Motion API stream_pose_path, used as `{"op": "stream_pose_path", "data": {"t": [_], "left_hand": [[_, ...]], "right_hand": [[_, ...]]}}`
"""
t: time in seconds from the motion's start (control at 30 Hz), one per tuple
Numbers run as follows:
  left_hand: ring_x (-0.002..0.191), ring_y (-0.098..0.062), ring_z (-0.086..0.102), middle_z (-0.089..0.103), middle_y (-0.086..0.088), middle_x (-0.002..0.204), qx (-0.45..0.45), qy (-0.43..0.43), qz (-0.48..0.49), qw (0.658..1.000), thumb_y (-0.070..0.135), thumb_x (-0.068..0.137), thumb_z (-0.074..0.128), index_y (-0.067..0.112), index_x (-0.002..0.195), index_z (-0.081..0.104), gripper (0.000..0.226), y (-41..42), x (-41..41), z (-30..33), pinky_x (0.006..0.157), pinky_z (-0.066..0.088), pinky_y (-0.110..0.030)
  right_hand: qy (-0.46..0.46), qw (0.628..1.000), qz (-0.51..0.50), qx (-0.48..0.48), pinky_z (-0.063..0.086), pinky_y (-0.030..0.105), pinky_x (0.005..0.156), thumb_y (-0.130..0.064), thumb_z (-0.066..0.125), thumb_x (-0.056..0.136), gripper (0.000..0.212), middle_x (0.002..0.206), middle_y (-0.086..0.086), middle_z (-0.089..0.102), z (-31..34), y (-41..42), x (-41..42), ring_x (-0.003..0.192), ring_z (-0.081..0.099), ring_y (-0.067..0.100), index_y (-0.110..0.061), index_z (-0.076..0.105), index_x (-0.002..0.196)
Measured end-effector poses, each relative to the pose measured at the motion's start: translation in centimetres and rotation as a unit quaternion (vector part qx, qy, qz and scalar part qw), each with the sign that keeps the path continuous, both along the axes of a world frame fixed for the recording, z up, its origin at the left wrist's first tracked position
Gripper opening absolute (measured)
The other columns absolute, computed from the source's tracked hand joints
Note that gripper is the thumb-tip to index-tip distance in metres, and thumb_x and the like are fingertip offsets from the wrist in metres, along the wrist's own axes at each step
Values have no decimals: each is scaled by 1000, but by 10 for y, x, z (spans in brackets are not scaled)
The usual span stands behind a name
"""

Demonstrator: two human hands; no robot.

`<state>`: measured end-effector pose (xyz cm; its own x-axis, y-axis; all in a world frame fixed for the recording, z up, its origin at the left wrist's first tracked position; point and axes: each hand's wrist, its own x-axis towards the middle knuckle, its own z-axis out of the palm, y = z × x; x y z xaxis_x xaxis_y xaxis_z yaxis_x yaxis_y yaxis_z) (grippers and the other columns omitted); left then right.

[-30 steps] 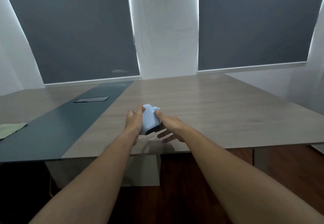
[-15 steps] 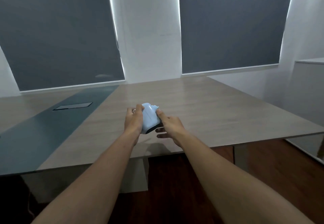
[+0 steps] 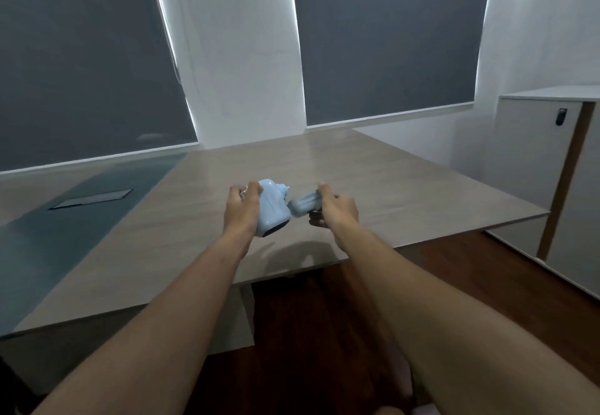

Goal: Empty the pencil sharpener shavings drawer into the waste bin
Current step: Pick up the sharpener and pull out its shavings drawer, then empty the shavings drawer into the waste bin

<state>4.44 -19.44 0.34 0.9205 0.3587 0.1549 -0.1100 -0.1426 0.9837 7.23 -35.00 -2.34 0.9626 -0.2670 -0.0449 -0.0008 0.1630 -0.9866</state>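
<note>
Above the near edge of the pale wood-grain table (image 3: 406, 193), held clear of its surface: one light blue plastic pencil sharpener body (image 3: 272, 208), gripped in your left hand (image 3: 242, 211), fingers curled round its far side and thumb over the top. Its long axis runs from the far upper end, where a small knob sticks up, down toward you; the dark opening at its lower near end faces you. Just right of it, item two: a light blue ribbed shavings drawer (image 3: 304, 202), pulled out of the body, with its near tip touching or almost touching the sharpener's right side; you cannot tell which. The drawer lies roughly level, long axis pointing left to right and slightly up toward the right. Your right hand (image 3: 336, 211) pinches its right end between thumb and closed fingers. Both forearms reach forward from the bottom of the frame. Surroundings: a dark teal strip (image 3: 65, 236) along the table's left part with a rectangular grey cover plate (image 3: 91, 198); two dark grey roller blinds (image 3: 389, 41) on the wall behind; a white cabinet (image 3: 552, 171) at right; dark wooden floor (image 3: 324, 333) below.
</note>
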Motion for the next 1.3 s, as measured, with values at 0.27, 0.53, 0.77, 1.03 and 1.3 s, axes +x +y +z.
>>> {"op": "stream_pose_path", "data": {"t": [0.27,0.53,0.77,1.03,1.3], "left_hand": [[93,-29,54,55,-6,107,110,10,58,992,32,81,63,15,123,44,49,-23,11,-28,86,47,-36],[104,-33,59,61,-13,119,130,2,61,990,22,77,73,12,128,43,61,-41,4,-43,79,39,-31],[122,-39,52,55,-20,133,228,78,93,966,41,75,71,7,133,45,72,-48,6,-19,97,41,-41],[130,-36,47,56,-17,138,268,-89,0,959,35,86,58,6,133,55,56,-129,-15,22,107,34,-39],[125,-28,55,63,-12,132,176,-23,-208,962,31,92,54,7,129,61,46,-241,-65,-28,97,39,-29]], "right_hand": [[11,999,-14,46,62,43,73,-27,62,92,23,91,13,65,-17,-41,5,76,72,32,-9,61,77],[-16,995,31,96,61,40,77,-16,72,87,22,95,14,62,-13,-68,-14,92,69,34,4,63,90],[-40,990,22,131,63,34,62,-13,76,84,28,93,18,61,7,-98,-44,87,67,34,9,63,96],[-61,991,-32,116,62,31,60,-14,86,73,57,94,20,60,17,-164,-93,68,70,26,17,59,113],[-14,995,-97,26,62,28,61,-15,82,78,46,94,20,67,-14,-259,-169,73,69,25,13,64,109]]}}
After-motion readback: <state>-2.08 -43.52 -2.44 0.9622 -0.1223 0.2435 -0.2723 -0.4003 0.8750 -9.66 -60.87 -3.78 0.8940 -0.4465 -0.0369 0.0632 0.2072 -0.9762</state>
